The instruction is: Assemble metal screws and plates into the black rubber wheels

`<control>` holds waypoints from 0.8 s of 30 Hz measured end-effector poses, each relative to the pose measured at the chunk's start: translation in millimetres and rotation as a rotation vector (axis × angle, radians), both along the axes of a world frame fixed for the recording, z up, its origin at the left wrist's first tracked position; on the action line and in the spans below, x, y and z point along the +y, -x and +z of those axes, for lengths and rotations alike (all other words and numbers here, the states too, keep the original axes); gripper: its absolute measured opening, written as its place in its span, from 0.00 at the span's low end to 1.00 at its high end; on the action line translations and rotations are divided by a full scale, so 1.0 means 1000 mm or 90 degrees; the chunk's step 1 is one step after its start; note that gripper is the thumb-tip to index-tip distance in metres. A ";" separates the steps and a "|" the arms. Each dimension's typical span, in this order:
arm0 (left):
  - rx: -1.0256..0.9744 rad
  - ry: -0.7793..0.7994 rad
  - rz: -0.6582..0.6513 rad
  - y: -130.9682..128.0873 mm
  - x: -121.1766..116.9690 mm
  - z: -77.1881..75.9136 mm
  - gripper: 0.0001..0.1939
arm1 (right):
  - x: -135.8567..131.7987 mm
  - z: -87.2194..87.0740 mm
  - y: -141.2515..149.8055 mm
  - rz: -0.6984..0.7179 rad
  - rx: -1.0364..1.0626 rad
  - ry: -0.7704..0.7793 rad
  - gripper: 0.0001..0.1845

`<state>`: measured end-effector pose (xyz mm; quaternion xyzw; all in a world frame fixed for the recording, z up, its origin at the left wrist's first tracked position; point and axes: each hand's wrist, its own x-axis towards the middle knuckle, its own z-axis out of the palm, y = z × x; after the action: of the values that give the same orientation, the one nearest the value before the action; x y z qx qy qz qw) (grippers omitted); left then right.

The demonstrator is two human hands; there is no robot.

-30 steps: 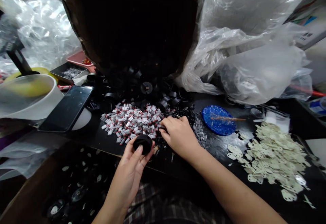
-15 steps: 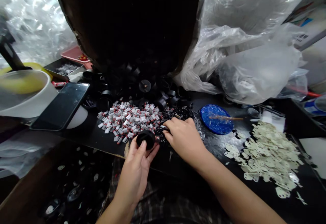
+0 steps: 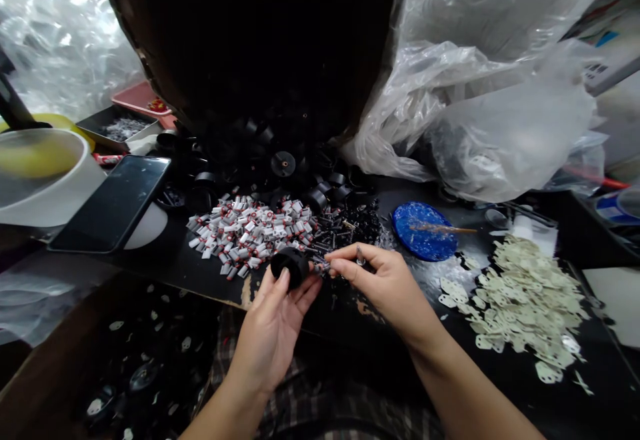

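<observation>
My left hand [image 3: 273, 327] grips a round black plastic part [image 3: 290, 266] between thumb and fingers, just in front of a heap of small white-and-red pieces [image 3: 250, 230]. My right hand [image 3: 385, 280] is lifted off the table, its fingertips pinched on a small metal piece [image 3: 323, 267] held right beside the black part; another small metal piece [image 3: 359, 255] pokes up between its fingers. A pile of dark springs and screws [image 3: 345, 223] lies just beyond the right hand.
A dark phone [image 3: 113, 203] and a white bowl [image 3: 43, 183] sit left. A blue disc [image 3: 424, 231] with a stick and a heap of cream flat pieces [image 3: 525, 297] lie right. Clear plastic bags [image 3: 480, 93] and black parts [image 3: 280, 167] crowd the back.
My right hand has risen from the spring pile with small metal pieces pinched and moved them toward the black part. My left hand tilted the black part up slightly.
</observation>
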<state>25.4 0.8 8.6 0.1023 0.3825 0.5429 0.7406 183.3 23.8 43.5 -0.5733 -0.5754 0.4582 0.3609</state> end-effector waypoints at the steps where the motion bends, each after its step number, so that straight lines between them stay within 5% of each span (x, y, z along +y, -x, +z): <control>1: -0.014 0.006 -0.012 -0.002 -0.001 0.001 0.10 | -0.003 0.001 0.000 -0.009 0.021 0.010 0.09; 15: -0.061 0.119 -0.027 -0.014 -0.003 0.006 0.07 | -0.024 -0.001 -0.001 -0.074 -0.026 -0.041 0.09; 24: 0.110 0.025 -0.003 -0.017 -0.012 0.002 0.11 | -0.031 0.000 -0.006 -0.037 -0.186 -0.083 0.04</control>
<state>42.7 -11.5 10.9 0.1351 0.4556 0.5226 0.7079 189.4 -6.7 43.7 -0.6256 -0.6333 0.3211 0.3231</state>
